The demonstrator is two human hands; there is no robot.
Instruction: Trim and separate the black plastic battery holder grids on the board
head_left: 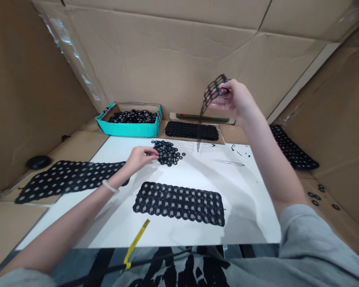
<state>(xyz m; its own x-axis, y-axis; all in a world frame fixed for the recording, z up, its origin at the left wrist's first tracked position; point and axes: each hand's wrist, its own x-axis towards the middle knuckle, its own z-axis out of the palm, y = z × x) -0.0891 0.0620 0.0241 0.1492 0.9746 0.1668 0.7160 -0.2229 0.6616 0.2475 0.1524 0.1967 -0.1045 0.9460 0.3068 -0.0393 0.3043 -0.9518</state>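
Note:
My right hand is raised above the table and pinches a thin black rubber web with open holes, which dangles down from its fingers. My left hand rests on the white board, fingers curled at the edge of a small pile of black rings. A black sheet of joined rings lies flat in front of me. Another larger black sheet lies under my left wrist, at the left.
A teal box full of black rings stands at the back left. Beside it is a cardboard tray of stacked black sheets. More black sheets lie at the right. Cardboard walls surround the table. A yellow strip lies near me.

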